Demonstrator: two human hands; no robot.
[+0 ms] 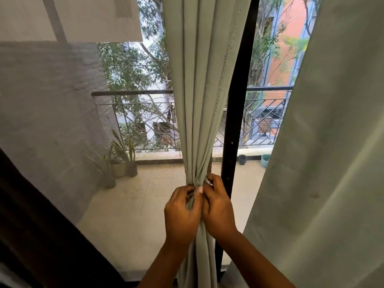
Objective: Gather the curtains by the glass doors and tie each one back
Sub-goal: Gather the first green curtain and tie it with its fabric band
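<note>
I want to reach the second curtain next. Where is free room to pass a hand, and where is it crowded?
Free: between the gathered curtain and the loose curtain, past the black door frame; also left of the gathered curtain. Crowded: at the cinch, where left hand and right hand both grip cloth.

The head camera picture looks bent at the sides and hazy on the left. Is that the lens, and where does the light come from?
Head view: the wide lens bows the black door frame; the left haze looks like a mesh screen, not blur; daylight from the balcony backlights the gathered curtain, with both hands sharp.
</note>
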